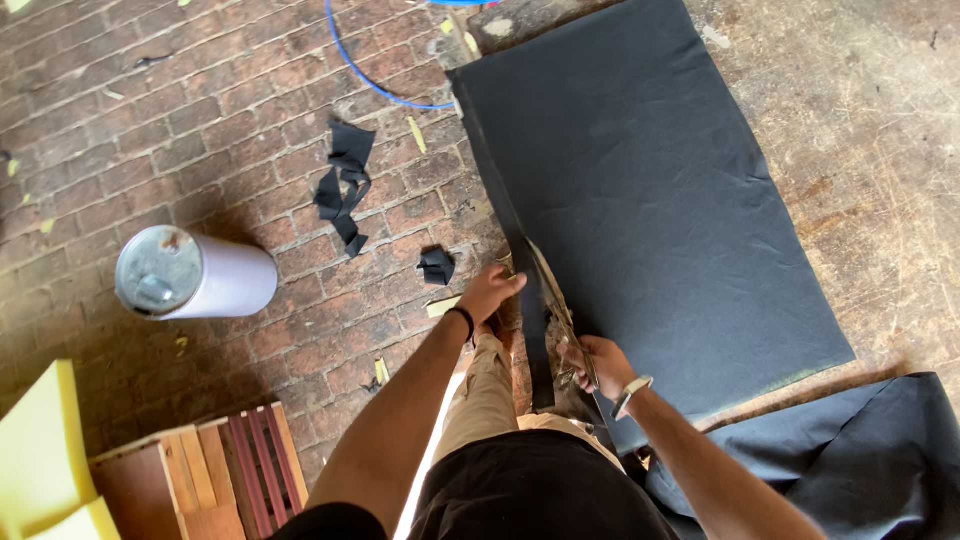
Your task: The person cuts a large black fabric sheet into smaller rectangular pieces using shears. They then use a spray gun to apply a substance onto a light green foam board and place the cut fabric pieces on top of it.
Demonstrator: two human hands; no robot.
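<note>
Black fabric [650,200]: large sheet spread flat over a worn wooden worktop [880,180]; its left edge hangs over the worktop side, where both hands work.
Right hand [598,362]: closed around scissors [567,335] at the near left corner of the sheet; strap on the wrist.
Left hand [490,292]: fingers closed on a narrow black strip [535,330] hanging from the sheet edge; dark band on the wrist.
Loose fabric [860,460]: second dark piece bunched at the near right, just beside the right forearm.
Crate [215,480]: wooden, slatted, near left on the brick floor [200,120]; yellow foam [40,450] beside it.
Cylinder [190,275]: white, lying on the floor left of the hands.
Scraps [345,185]: black offcuts on the bricks, farther out.
Blue cord [370,75]: curved on the floor, farthest.
</note>
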